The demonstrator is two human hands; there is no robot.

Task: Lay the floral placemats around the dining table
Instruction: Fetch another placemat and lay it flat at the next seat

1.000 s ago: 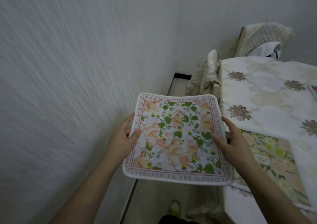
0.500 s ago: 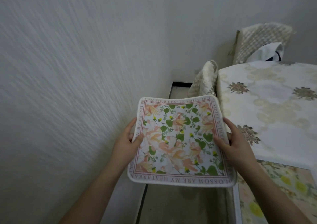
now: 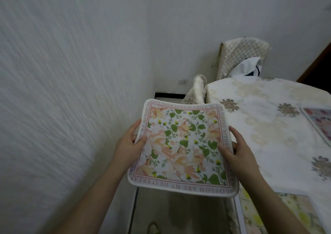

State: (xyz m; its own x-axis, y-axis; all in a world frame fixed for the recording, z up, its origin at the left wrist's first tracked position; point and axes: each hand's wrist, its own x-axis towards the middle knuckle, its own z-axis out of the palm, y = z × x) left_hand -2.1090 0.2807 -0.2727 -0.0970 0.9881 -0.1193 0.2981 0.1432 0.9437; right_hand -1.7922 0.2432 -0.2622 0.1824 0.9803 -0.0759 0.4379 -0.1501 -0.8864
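Basically, clothed table (image 3: 268, 126) filled frame right, textured wall (image 3: 62, 90) left, narrow floor gap (image 3: 179, 212) between; left hand (image 3: 129, 145) and right hand (image 3: 239, 152) each pinched the placemat (image 3: 180, 147) by its side edges.

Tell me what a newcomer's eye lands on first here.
First, the floral placemat held up mid-frame, its left edge gripped by the left hand and its right edge by the right hand. Next, the white-clothed dining table at right, with another placemat lying at its far right edge.
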